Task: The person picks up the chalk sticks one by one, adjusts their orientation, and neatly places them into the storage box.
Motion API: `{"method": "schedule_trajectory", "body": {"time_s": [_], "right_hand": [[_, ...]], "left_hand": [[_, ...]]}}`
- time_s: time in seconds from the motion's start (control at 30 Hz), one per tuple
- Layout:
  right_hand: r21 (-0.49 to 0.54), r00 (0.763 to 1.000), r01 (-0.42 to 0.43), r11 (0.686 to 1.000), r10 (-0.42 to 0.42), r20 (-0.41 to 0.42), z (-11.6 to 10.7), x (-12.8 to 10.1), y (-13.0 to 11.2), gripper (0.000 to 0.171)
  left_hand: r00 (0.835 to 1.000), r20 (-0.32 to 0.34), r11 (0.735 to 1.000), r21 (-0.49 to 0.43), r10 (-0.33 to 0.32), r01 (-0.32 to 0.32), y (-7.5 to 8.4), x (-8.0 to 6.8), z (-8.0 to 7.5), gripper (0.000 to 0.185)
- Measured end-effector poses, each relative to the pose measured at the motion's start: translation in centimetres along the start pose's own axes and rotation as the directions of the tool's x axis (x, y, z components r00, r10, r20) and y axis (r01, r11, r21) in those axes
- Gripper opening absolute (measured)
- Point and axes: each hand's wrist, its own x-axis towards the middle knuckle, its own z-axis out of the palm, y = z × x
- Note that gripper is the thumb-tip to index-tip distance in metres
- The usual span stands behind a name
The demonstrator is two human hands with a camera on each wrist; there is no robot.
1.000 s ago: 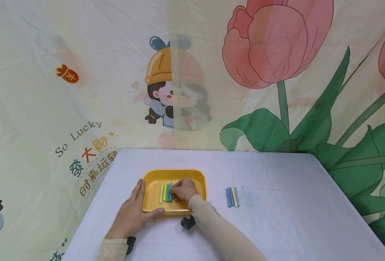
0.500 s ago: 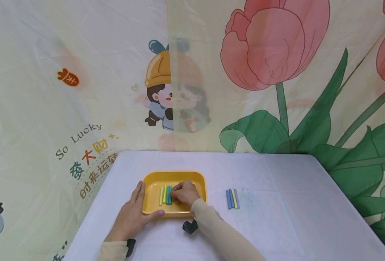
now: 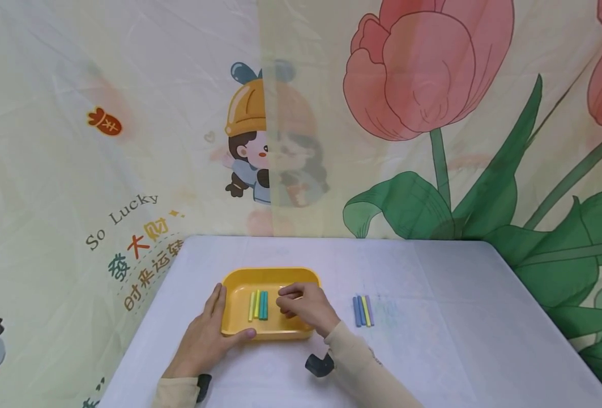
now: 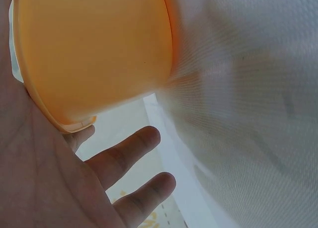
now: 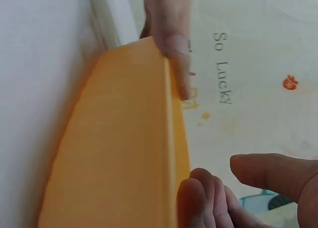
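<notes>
In the head view a yellow tray (image 3: pixel 239 334) stands on the table. My left hand (image 3: pixel 204 340) rests against its left end, fingers straight along the side and thumb on the front rim. The left wrist view shows its fingers (image 4: pixel 126 156) spread beside the tray wall. Two yellow chalk sticks (image 3: pixel 257 304) and two teal chalk sticks (image 3: pixel 263 306) lie side by side in the tray. My right hand (image 3: pixel 308 306) hovers over the tray's right part, to the right of the chalk, fingers loosely bent. Its thumb (image 5: pixel 263 169) is apart from the fingers, with nothing between.
Right of the tray, two blue chalk sticks (image 3: pixel 358 311), a yellow one (image 3: pixel 366 311) and a purple one (image 3: pixel 370 310) lie in a row on the white tabletop (image 3: pixel 433 340). Coloured chalk dust (image 3: pixel 389 309) marks the cloth beside them. A printed curtain (image 3: pixel 306 113) hangs behind.
My right hand has let go of the teal chalk and drawn back to the right, its fingers loosening. My left hand stays at the tray.
</notes>
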Motion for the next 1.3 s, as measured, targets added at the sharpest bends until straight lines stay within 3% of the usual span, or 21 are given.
{"method": "schedule_trajectory", "body": {"time_s": [0.33,0.6,0.83,1.3], "right_hand": [[0.007,0.993,0.079,0.997,-0.078,-0.09,-4.6,-1.9,0.9,0.033],[-0.043,0.968,-0.013,0.999,0.001,-0.25,-8.5,-2.6,2.0,0.038],[-0.119,0.941,-0.066,0.991,0.022,-0.337,-11.5,-2.7,3.6,0.036],[-0.185,0.907,-0.171,0.968,0.081,-0.413,-14.6,-3.2,7.4,0.037]], "left_hand": [[1.0,-0.014,1.0,-0.001,0.011,-0.011,0.1,-0.2,0.0,0.131],[1.0,-0.004,1.0,-0.002,0.009,-0.009,0.0,-0.1,-0.1,0.132],[1.0,0.004,1.0,0.001,0.001,-0.001,-0.1,0.1,-0.2,0.132],[1.0,0.009,1.0,-0.006,0.001,0.0,-0.1,0.0,0.0,0.132]]}}
